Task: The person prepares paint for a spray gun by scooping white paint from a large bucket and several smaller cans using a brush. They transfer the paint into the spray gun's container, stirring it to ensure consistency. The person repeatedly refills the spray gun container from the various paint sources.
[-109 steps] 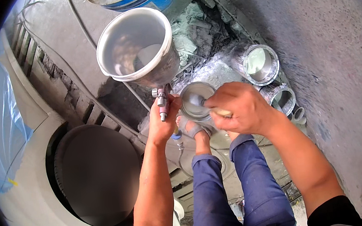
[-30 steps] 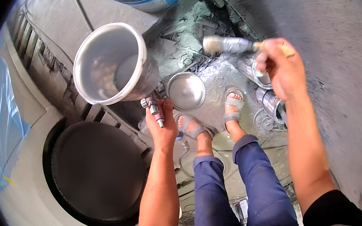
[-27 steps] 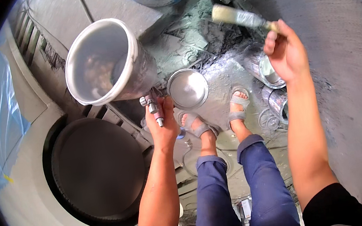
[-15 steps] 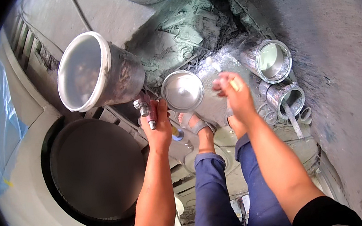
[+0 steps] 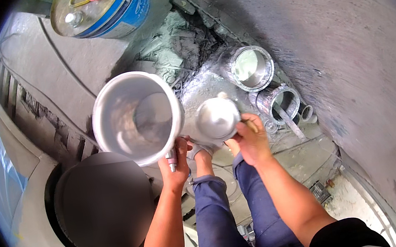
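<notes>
My left hand [image 5: 175, 165] is closed round a spray gun [image 5: 172, 161] with a reddish body and silver knobs, mostly hidden by my fingers. Directly above it a large translucent plastic pot [image 5: 169, 85] tilts its open mouth toward me; its inner walls are stained, and how it joins the gun is hidden. To the right is a round, silvery metal dish-like piece [image 5: 217, 117]; I cannot tell whether it is a lid or a shallow cup. My right hand [image 5: 254, 141] grips its right rim between thumb and fingers.
Two paint-crusted cans [image 5: 257, 83] lean by the wall, the nearer with a stirring stick [image 5: 289, 121]. A blue drum [image 5: 130, 10] stands at the back. A hose [image 5: 61, 56] crosses the floor near rubble [image 5: 168, 52]. At left is a pale panel [image 5: 38, 204] with a dark round opening.
The plastic pot and gun have moved nearer and tipped, showing more of the pot's inside. My right hand, previously apart, has taken hold of the dish's rim. The view has shifted.
</notes>
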A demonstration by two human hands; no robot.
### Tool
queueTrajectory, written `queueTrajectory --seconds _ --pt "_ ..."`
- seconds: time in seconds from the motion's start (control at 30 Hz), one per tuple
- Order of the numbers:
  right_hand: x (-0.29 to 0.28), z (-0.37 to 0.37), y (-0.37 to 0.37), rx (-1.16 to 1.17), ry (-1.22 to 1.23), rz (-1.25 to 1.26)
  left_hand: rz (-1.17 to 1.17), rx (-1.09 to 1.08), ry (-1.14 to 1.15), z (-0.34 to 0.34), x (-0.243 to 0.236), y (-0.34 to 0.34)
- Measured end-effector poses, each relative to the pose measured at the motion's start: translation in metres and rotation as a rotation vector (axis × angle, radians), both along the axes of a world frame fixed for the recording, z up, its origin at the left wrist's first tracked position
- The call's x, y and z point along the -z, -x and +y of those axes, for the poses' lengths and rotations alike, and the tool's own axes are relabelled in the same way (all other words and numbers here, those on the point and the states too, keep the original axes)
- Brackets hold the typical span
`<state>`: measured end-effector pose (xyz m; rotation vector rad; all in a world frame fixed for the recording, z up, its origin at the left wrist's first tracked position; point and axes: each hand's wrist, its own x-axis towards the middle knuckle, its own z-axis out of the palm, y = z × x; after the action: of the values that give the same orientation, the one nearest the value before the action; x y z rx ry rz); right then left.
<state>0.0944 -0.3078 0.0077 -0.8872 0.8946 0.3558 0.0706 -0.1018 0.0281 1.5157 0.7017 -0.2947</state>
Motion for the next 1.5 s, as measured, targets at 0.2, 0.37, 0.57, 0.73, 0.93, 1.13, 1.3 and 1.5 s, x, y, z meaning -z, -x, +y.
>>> queueTrajectory --seconds 0.2,0.37,0.57,0.73,0.93,1.13,1.3,1.5 --pt "-0.005 -0.1 -0.039 -0.051 0.506 -0.046 -0.006 0.144 -0.141 0.007 0.019 0.022" --pt "0.02 -0.115 -0.095 -0.721 1.418 -0.295 0.036 0.21 -0.168 0.026 0.025 0.021" --pt "0.037 -0.101 -0.114 -1.209 1.677 -0.661 0.126 0.114 -0.213 0.054 0.05 0.039" --pt "0.037 -0.107 -0.108 -1.27 1.693 -0.675 0.214 0.032 -0.251 0.069 0.06 0.042" --pt "0.036 -0.105 -0.107 -1.331 1.652 -0.762 0.169 -0.154 -0.103 0.071 0.085 0.048" --pt "0.036 -0.11 -0.106 -1.317 1.626 -0.726 0.235 -0.308 -0.064 0.06 0.093 0.032" --pt "0.033 -0.114 -0.103 -1.353 1.563 -0.782 0.48 -0.288 0.055 0.066 0.109 0.029" --pt "0.037 -0.123 -0.105 -1.24 1.592 -0.753 0.244 -0.227 -0.177 0.06 0.126 0.043"
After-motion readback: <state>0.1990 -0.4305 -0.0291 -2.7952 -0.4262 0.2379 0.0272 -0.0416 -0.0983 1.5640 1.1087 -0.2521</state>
